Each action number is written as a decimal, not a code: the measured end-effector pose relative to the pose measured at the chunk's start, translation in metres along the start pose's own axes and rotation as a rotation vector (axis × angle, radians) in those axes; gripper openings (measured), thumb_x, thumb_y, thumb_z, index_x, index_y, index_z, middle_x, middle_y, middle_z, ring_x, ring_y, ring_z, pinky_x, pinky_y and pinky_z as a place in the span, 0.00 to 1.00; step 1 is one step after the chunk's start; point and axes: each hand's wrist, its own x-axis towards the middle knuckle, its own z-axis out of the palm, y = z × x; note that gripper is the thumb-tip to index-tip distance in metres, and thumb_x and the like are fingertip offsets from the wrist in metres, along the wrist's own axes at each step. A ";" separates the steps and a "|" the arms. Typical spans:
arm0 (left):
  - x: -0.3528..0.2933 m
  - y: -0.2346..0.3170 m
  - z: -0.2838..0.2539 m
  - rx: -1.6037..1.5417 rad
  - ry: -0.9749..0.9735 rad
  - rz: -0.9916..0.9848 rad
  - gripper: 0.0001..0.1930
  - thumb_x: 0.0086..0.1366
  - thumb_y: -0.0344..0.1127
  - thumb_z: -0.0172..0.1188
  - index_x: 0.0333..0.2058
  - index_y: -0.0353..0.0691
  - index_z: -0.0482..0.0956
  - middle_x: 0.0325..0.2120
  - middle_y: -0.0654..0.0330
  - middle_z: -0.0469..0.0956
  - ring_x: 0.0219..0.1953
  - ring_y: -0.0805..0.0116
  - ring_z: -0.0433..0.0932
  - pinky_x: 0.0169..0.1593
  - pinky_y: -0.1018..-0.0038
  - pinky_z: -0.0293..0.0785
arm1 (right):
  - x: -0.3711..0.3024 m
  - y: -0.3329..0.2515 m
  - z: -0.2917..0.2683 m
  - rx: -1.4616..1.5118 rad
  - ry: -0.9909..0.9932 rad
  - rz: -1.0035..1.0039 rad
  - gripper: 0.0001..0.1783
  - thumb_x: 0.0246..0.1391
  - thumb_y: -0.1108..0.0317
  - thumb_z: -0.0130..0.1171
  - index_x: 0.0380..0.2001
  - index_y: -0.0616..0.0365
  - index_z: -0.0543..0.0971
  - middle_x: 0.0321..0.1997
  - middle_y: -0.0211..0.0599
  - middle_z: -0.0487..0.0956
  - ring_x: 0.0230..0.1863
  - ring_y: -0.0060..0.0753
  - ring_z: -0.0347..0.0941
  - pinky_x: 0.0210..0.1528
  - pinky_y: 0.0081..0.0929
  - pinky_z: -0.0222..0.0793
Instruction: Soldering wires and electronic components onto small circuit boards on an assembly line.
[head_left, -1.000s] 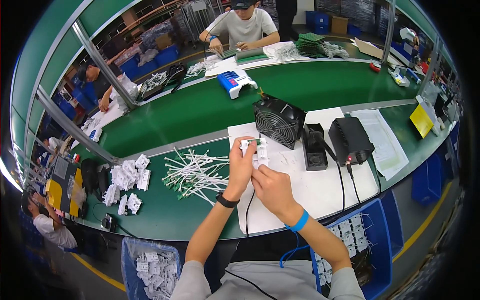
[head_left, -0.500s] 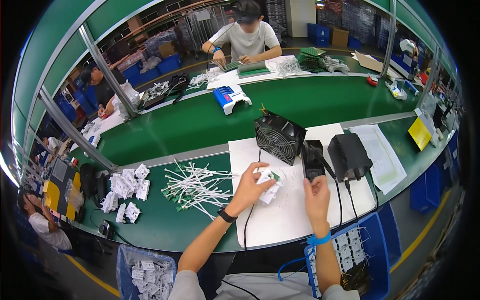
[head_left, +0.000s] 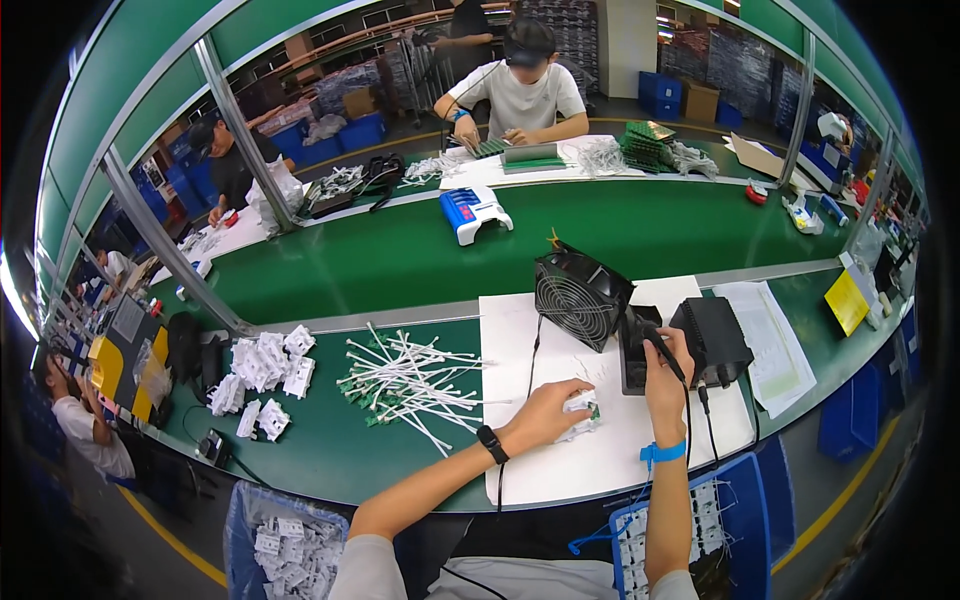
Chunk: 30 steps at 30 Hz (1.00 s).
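My left hand point(head_left: 548, 416) grips a small white plastic housing point(head_left: 578, 404) with a bit of green board at its edge, low over the white sheet point(head_left: 540, 475). In my right hand point(head_left: 670, 385) is the black handle of a soldering iron point(head_left: 660, 346), tilted toward its dark stand point(head_left: 632, 372); its tip is hidden at the stand. A black power box point(head_left: 712, 340) stands just right of this hand. Behind my hands sits a black fan point(head_left: 580, 298) with a round wire guard. Left of the sheet lies a bundle of white wires point(head_left: 415, 375) with small green boards.
More white housings point(head_left: 265, 362) are piled at the left. Below the table edge stand a lined bin of white parts point(head_left: 290, 545) and a blue crate point(head_left: 755, 520). Papers point(head_left: 765, 340) lie at the right. A blue-and-white device point(head_left: 475, 214) rests beyond; co-workers sit across the bench.
My right hand has moved up and now holds the soldering iron at its stand. My left hand has lowered and turned the housing. The whole view has shifted slightly.
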 end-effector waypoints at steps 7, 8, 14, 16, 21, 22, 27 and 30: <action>-0.001 0.008 -0.001 0.293 0.015 0.031 0.24 0.70 0.41 0.61 0.60 0.36 0.75 0.46 0.50 0.75 0.51 0.52 0.73 0.56 0.61 0.72 | 0.003 0.011 0.008 0.033 0.052 -0.049 0.08 0.61 0.73 0.66 0.40 0.63 0.78 0.27 0.35 0.79 0.26 0.21 0.71 0.30 0.22 0.66; -0.001 0.005 0.000 0.294 0.018 0.029 0.24 0.70 0.41 0.61 0.60 0.36 0.75 0.46 0.50 0.75 0.51 0.52 0.73 0.56 0.61 0.72 | 0.003 0.010 0.008 0.035 0.049 -0.050 0.08 0.61 0.73 0.66 0.40 0.63 0.78 0.27 0.35 0.79 0.26 0.21 0.71 0.30 0.22 0.66; 0.001 -0.012 0.006 0.338 0.133 0.096 0.21 0.70 0.40 0.61 0.58 0.38 0.77 0.49 0.49 0.73 0.52 0.52 0.72 0.57 0.62 0.71 | -0.003 0.002 0.002 0.029 0.191 -0.013 0.08 0.65 0.70 0.64 0.38 0.64 0.77 0.29 0.32 0.78 0.30 0.19 0.72 0.33 0.21 0.69; 0.000 -0.014 0.004 0.339 0.121 0.107 0.20 0.70 0.40 0.61 0.57 0.37 0.79 0.49 0.50 0.73 0.51 0.52 0.71 0.57 0.63 0.70 | -0.008 0.008 -0.003 0.101 0.251 -0.045 0.08 0.65 0.70 0.64 0.39 0.63 0.77 0.30 0.32 0.78 0.30 0.19 0.72 0.33 0.19 0.68; -0.007 -0.010 -0.002 0.334 0.133 0.110 0.23 0.69 0.41 0.62 0.58 0.36 0.78 0.49 0.50 0.75 0.52 0.51 0.70 0.58 0.62 0.66 | -0.028 0.020 -0.026 0.125 0.391 -0.233 0.08 0.64 0.74 0.59 0.31 0.59 0.72 0.26 0.28 0.70 0.24 0.18 0.60 0.28 0.20 0.57; -0.011 -0.004 -0.003 0.392 0.153 0.120 0.26 0.68 0.43 0.64 0.59 0.35 0.76 0.50 0.50 0.74 0.52 0.51 0.70 0.57 0.62 0.66 | -0.030 0.025 -0.025 0.154 0.403 -0.287 0.07 0.64 0.75 0.59 0.31 0.59 0.72 0.26 0.28 0.70 0.24 0.19 0.60 0.30 0.21 0.58; -0.023 0.000 0.003 0.534 0.088 0.139 0.35 0.61 0.45 0.69 0.63 0.34 0.71 0.54 0.50 0.73 0.55 0.53 0.68 0.58 0.62 0.65 | -0.045 0.049 -0.023 0.244 0.204 -0.298 0.08 0.62 0.73 0.58 0.31 0.58 0.69 0.22 0.29 0.68 0.25 0.21 0.62 0.36 0.22 0.62; -0.019 -0.004 -0.006 0.450 0.062 0.189 0.32 0.61 0.40 0.69 0.62 0.35 0.72 0.57 0.50 0.73 0.58 0.49 0.70 0.60 0.60 0.66 | -0.053 0.041 -0.021 0.391 0.026 -0.151 0.08 0.62 0.73 0.58 0.32 0.59 0.69 0.23 0.30 0.69 0.24 0.19 0.62 0.31 0.19 0.60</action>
